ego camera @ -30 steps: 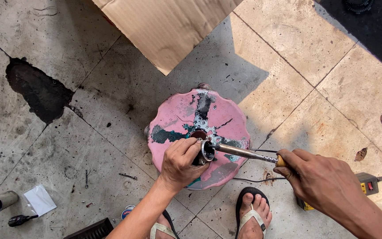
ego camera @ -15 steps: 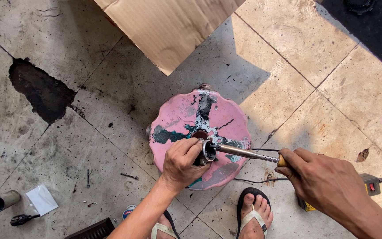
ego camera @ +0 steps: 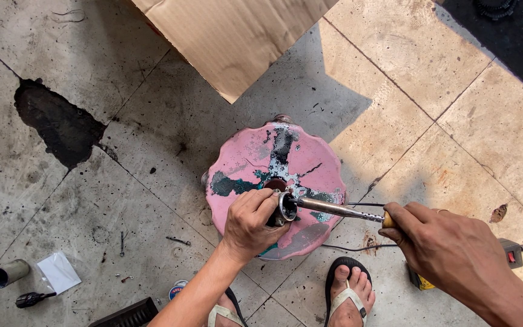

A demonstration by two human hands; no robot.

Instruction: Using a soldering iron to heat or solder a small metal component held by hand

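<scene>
My left hand [ego camera: 250, 221] has its grip closed on a small metal ring [ego camera: 286, 206] over the pink stool [ego camera: 261, 160] on the floor. My right hand [ego camera: 449, 248] grips a soldering iron [ego camera: 340, 210], tip touching the ring.

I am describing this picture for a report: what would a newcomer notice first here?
First, the round pink stool top with peeling paint, at the centre of the stained floor. On it, the left hand holds a small metal ring, and the right hand points a soldering iron into it. A cardboard sheet lies above.
</scene>
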